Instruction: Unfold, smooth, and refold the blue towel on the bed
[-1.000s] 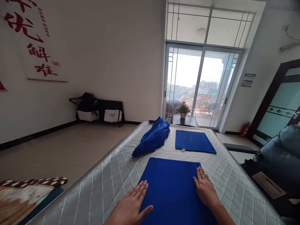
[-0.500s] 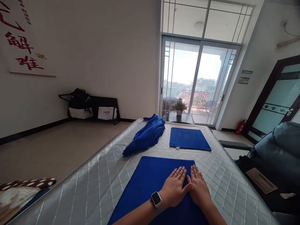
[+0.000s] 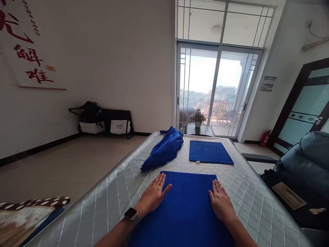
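Observation:
A blue towel point(image 3: 187, 209) lies spread flat on the silver quilted cover point(image 3: 257, 202) right before me. My left hand point(image 3: 154, 192), with a watch point(image 3: 131, 214) on its wrist, rests on the towel's left edge, fingers stretched out and thumb apart. On the right edge lies my right hand point(image 3: 221, 200), flat, with its fingers extended. Neither hand grips anything. Farther back is a folded blue towel point(image 3: 210, 152) with a small white tag. A crumpled blue towel point(image 3: 164, 149) lies beside it to the left.
A dark armchair point(image 3: 308, 164) stands close on the right. Brown-spotted fabric point(image 3: 31, 216) shows at lower left. Beyond the far edge are a potted plant point(image 3: 197, 117) and a sliding glass door point(image 3: 218, 85). Bags point(image 3: 89, 118) sit by the wall.
My left hand has moved left, from beside my right hand to the towel's left edge. My right hand stays near the right edge. The view has shifted slightly.

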{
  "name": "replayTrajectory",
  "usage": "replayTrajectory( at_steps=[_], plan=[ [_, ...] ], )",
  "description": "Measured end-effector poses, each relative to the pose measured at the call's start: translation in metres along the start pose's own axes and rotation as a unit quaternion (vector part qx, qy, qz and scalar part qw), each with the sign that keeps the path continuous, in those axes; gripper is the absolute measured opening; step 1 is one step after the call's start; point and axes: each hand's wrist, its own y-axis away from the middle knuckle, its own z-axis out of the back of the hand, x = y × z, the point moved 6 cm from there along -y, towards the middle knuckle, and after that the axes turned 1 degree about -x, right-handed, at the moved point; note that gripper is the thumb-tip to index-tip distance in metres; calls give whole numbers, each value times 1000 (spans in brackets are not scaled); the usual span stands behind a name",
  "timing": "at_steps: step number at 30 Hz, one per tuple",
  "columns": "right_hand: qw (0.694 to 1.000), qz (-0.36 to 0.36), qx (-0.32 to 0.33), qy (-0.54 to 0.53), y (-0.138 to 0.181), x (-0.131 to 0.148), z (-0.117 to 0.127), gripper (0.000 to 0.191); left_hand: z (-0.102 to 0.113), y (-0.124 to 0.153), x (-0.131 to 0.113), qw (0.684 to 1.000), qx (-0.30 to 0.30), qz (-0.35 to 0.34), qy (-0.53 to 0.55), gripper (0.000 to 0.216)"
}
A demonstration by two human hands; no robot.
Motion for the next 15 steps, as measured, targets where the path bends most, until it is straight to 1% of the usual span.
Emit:
replayTrajectory(
  at_steps=[3, 6, 10, 13, 15],
  plan=[
    [1000, -5, 5, 11, 0, 1, 1, 67, -5, 0, 2, 1000, -24, -11, 0, 81],
    [999, -6, 14, 35, 1, 2, 3, 66, -6, 0, 0, 1000, -24, -12, 2, 81],
    [997, 2, 28, 71, -2, 6, 11, 67, 0, 1, -4, 1000, -15, -3, 11, 84],
    [996, 6, 42, 82, -10, 10, 17, 67, 5, 3, -7, 1000, -7, 2, 14, 86],
    [997, 8, 37, 72, -19, 14, 18, 67, 8, 4, -9, 1000, -4, 5, 12, 86]
  ],
)
